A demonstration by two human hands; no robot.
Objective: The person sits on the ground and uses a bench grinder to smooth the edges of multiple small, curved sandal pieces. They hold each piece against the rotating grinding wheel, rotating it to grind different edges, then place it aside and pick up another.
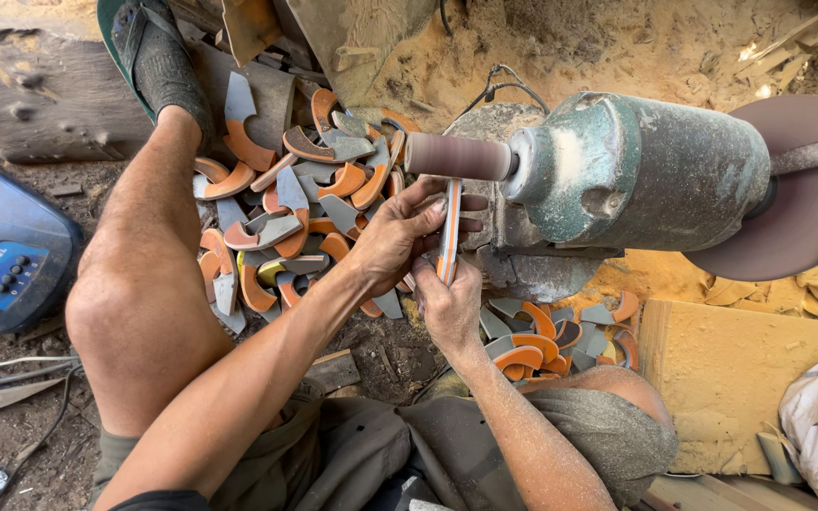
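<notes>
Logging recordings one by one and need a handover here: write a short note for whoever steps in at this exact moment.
Left hand and right hand together grip one orange-and-grey striped piece, held upright with its top edge against the sanding drum of the green bench motor.
Big pile of curved orange-and-grey pieces lies to the left by the left leg; a smaller pile sits below the motor by the right knee.
Which pile is finished cannot be told.
Current piece is on the drum; both piles remain on the ground.
</notes>
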